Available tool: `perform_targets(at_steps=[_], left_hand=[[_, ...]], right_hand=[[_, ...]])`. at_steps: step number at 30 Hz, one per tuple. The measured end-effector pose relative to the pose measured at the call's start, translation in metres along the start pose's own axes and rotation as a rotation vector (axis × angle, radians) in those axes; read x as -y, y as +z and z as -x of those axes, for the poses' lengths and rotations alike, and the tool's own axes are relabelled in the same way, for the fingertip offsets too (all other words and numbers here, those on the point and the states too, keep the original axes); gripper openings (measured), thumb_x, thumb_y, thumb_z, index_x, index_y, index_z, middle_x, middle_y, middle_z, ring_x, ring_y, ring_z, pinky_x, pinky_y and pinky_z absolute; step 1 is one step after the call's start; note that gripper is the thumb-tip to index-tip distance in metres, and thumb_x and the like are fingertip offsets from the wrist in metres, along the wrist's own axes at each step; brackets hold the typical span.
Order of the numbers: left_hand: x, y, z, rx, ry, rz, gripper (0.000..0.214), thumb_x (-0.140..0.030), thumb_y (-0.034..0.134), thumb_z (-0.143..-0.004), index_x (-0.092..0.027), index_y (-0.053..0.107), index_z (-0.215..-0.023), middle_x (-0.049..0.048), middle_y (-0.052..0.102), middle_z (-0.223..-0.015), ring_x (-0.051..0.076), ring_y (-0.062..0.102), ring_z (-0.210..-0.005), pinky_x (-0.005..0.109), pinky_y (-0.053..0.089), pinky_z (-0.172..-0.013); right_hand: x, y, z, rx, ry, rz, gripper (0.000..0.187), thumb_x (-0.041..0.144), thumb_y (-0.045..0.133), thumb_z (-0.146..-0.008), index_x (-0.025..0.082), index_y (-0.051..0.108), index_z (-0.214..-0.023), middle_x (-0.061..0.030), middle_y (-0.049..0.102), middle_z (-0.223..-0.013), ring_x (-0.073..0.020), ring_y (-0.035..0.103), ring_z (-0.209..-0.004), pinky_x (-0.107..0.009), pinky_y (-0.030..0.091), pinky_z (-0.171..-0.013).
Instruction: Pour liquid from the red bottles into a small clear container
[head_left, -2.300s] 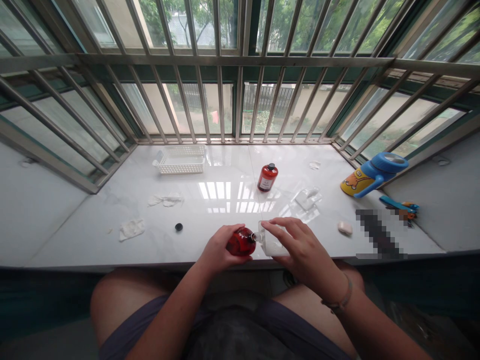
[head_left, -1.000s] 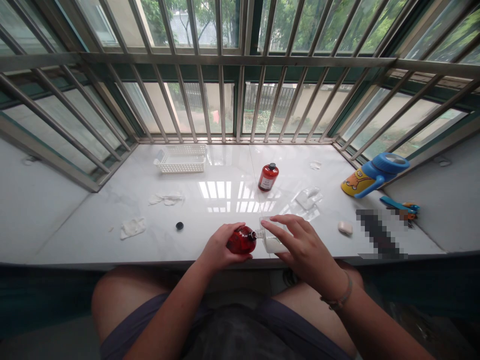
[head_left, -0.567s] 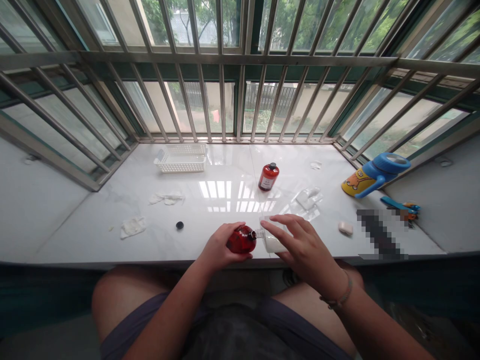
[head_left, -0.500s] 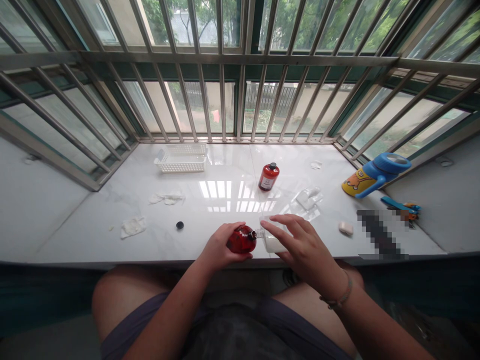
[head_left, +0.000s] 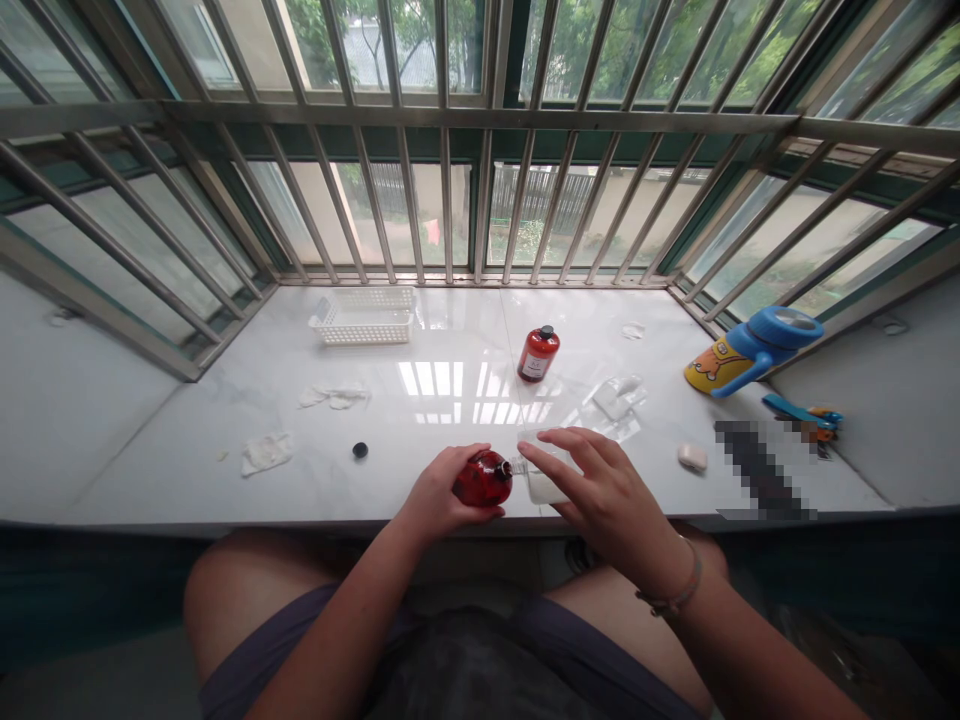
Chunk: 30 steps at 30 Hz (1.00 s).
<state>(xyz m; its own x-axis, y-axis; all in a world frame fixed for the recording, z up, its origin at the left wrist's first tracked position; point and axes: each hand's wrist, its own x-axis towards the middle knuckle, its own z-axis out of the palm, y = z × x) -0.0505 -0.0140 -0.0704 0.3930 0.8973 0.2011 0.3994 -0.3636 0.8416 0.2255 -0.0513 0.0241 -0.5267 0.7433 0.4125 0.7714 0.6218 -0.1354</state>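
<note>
My left hand (head_left: 439, 495) is wrapped round a red bottle (head_left: 484, 478) tipped on its side, its open neck pointing right into a small clear container (head_left: 541, 482) with white contents. My right hand (head_left: 600, 490) curls round that container from the right and above, near the front edge of the white sill (head_left: 225, 420). The bottle's small black cap (head_left: 361, 450) lies on the sill to the left of my left hand.
A second red bottle (head_left: 538, 354) stands upright further back. A white basket (head_left: 364, 316) sits at the back left, tissue scraps (head_left: 264, 453) at the left. A clear wrapper (head_left: 615, 395), a white lump (head_left: 691, 457) and a blue-lidded cup (head_left: 750, 348) lie right. Metal bars (head_left: 480, 120) enclose the sill.
Almost nothing has moved. Both hands keep the same hold, with the red bottle still tipped against the container; the hands have shifted very slightly back.
</note>
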Motion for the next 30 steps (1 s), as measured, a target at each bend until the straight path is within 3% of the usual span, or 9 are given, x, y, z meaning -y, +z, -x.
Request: perform_targets(at_steps=[24,30], left_hand=[[0.0002,-0.0001,0.0001,-0.002,0.001,0.007,0.090,-0.037,0.102,-0.067,-0.031,0.060,-0.146,0.0086,0.071,-0.137,0.032,0.070,-0.126,0.046,0.057,-0.110],[-0.0008,-0.0005,0.0003,0.001,-0.008,0.013,0.089,-0.035,0.102,-0.068,-0.031,0.060,-0.146,0.0090,0.071,-0.137,0.032,0.070,-0.125,0.047,0.057,-0.110]], right_hand=[[0.0012,-0.0016,-0.0042,-0.074,-0.070,0.070,0.063,0.004,0.057,-0.099,0.032,0.058,-0.155,-0.0102,0.067,-0.143,-0.0309,0.060,-0.133,-0.052,0.055,-0.109],[0.0014,-0.0016,-0.0041,-0.070,-0.075,0.067,0.065,0.001,0.058,-0.097,0.031,0.059,-0.155,-0.0107,0.067,-0.144,-0.0314,0.059,-0.134,-0.051,0.054,-0.109]])
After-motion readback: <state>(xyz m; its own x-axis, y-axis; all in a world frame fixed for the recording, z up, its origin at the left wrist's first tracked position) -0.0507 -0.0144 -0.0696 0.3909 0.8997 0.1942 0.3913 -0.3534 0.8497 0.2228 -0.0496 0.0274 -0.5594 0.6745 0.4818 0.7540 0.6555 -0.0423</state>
